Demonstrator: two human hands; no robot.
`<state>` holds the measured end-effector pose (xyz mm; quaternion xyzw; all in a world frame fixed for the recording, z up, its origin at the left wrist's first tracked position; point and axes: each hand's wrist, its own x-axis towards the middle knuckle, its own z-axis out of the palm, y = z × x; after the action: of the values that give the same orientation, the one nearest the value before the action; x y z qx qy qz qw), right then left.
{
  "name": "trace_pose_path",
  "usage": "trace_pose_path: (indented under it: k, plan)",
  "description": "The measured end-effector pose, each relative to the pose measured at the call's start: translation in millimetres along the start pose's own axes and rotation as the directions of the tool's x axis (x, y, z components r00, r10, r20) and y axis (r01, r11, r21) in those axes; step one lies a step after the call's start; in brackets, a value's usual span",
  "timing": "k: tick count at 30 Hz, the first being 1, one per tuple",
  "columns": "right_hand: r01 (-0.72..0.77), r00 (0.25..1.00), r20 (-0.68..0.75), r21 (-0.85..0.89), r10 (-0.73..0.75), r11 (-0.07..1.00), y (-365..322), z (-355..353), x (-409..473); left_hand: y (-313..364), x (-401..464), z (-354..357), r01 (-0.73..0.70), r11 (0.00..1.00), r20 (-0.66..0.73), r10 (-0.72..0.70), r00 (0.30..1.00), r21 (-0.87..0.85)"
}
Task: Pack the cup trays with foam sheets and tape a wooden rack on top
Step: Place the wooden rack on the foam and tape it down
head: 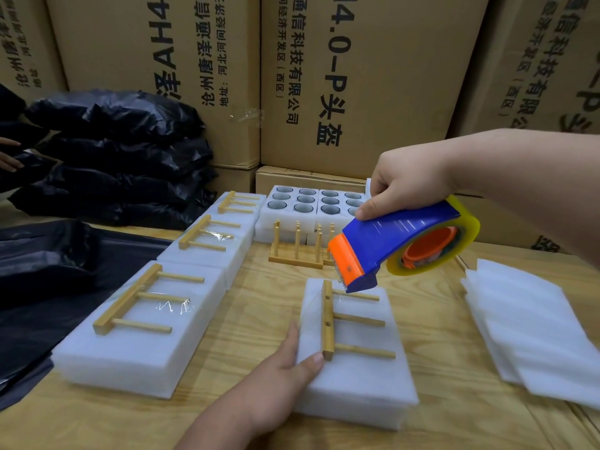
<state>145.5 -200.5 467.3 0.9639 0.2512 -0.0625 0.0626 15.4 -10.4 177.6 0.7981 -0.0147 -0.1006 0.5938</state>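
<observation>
Taping was underway on the white foam-wrapped cup tray pack [354, 378] at six o'clock on the pale wooden tabletop [256, 306]. The left hand [279, 368] pressed its edge, fingers fairly straight. The right hand [406, 186] gripped the blue-and-orange tape dispenser [399, 241] just above the bamboo peg rack [328, 323]. Three taped packs [139, 336] lay toward nine o'clock; uncovered trays [311, 203] waited at twelve.

Single head-worn view, looking forward and down, close over a wooden table [259, 306]; cardboard boxes [357, 76] at twelve o'clock, black bags [113, 151] at ten o'clock.
</observation>
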Motion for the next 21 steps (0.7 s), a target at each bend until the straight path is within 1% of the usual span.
trace_pose_path:
  k: [3,5,7,9,11,14,17,19,21]
  plan:
    - [-0.003,1.000,-0.009,0.001,0.003,1.000,3,2,-1,3,1,1,0.001,1.000,-0.013,-0.001,1.000,0.000]
    - [-0.009,1.000,-0.013,0.001,0.009,1.000,5,3,-3,8,3,2,-0.027,0.999,-0.016,0.027,1.000,-0.034]
    - [-0.006,1.000,-0.016,-0.001,0.006,1.000,6,4,-4,19,6,3,-0.067,0.995,-0.074,0.061,0.995,-0.075]
    - [0.000,1.000,-0.025,0.000,0.000,1.000,7,5,-4,34,12,2,-0.120,0.993,-0.157,0.116,0.981,-0.013]
    - [0.000,1.000,-0.026,0.008,0.000,1.000,7,6,-3,47,21,2,-0.179,0.981,-0.175,0.189,0.966,0.068]
    - [0.004,1.000,-0.029,-0.006,-0.004,1.000,7,7,-4,60,38,1,-0.221,0.963,-0.078,0.235,0.969,0.157]
    - [0.011,0.999,-0.032,-0.024,-0.012,1.000,10,9,-7,65,48,-1,-0.194,0.942,0.034,0.193,0.981,0.275]
    - [0.013,1.000,-0.017,-0.019,-0.013,1.000,13,11,-9,65,52,0,-0.169,0.939,0.062,0.158,0.986,0.301]
    - [0.013,1.000,-0.009,-0.008,-0.013,1.000,15,14,-10,64,53,1,-0.158,0.935,0.061,0.146,0.987,0.316]
